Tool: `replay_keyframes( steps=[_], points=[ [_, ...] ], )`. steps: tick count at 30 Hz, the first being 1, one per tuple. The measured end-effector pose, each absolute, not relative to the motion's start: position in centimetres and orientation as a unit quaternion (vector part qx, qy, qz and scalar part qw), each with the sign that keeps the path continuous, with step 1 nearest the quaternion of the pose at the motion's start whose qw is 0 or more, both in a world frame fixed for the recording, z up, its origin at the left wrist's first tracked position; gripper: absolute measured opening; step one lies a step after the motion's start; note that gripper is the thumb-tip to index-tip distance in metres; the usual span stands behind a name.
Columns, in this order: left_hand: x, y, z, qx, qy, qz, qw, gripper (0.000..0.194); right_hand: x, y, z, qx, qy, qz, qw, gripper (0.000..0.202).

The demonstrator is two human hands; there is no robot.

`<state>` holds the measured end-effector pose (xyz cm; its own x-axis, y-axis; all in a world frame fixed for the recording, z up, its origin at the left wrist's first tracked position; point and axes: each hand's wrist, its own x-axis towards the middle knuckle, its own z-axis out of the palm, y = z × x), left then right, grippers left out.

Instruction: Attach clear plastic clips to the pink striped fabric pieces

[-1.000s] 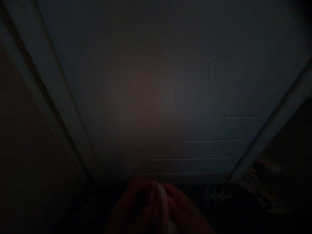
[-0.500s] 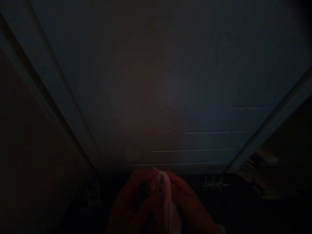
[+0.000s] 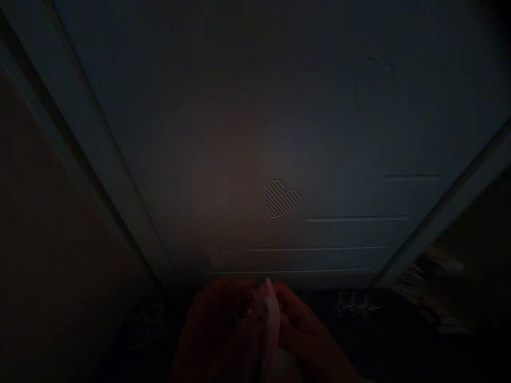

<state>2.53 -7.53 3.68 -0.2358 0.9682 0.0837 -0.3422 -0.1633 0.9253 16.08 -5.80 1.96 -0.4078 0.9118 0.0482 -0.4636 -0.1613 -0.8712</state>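
Note:
In the dim head view both hands are together at the bottom middle. A pinkish-white, thin, soft-looking item (image 3: 273, 324) stands on edge between them, perhaps cloth or a pouch; the dark hides its kind. My left hand (image 3: 211, 324) is closed, its fingers curled at the item's left side. Near its fingertips is a small round dark shape with a shiny rim (image 3: 244, 308), too dim to name. Against the item's right side my right hand (image 3: 307, 330) is closed, fingers bent and pressing on its edge.
A pale door-like panel (image 3: 223, 149) with grooved lines and hearts (image 3: 282, 198) fills the view ahead. Frame edges run down both sides. Below it lies a dark surface with a pale curly pattern (image 3: 358, 304). Cluttered, blurred things (image 3: 435, 271) stand at the right.
The pinkish item has tilted and shifted slightly between my hands, its top edge now further right. The round dark shape shows more clearly by my left fingers. The view has shifted a little.

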Motion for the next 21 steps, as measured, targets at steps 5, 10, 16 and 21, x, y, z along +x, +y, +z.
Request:
replay_keyframes(
  steps=[5,10,16,21],
  points=[
    [1.8,-6.5,3.4,0.393,0.430,0.641,0.499,0.041,16.0,-5.1,0.9,-0.288,-0.475,0.659,0.507,0.022],
    [1.8,-5.7,2.8,0.426,0.488,0.629,0.431,0.036,15.9,-4.8,0.7,-0.318,-0.477,0.624,0.531,0.020],
    [2.1,-5.9,2.9,0.426,0.535,0.618,0.387,0.039,15.6,-4.9,0.6,-0.353,-0.525,0.591,0.501,0.015],
    [1.9,-5.8,3.1,0.405,0.526,0.631,0.401,0.035,15.1,-5.2,0.6,-0.344,-0.490,0.624,0.502,0.018]
  ],
)
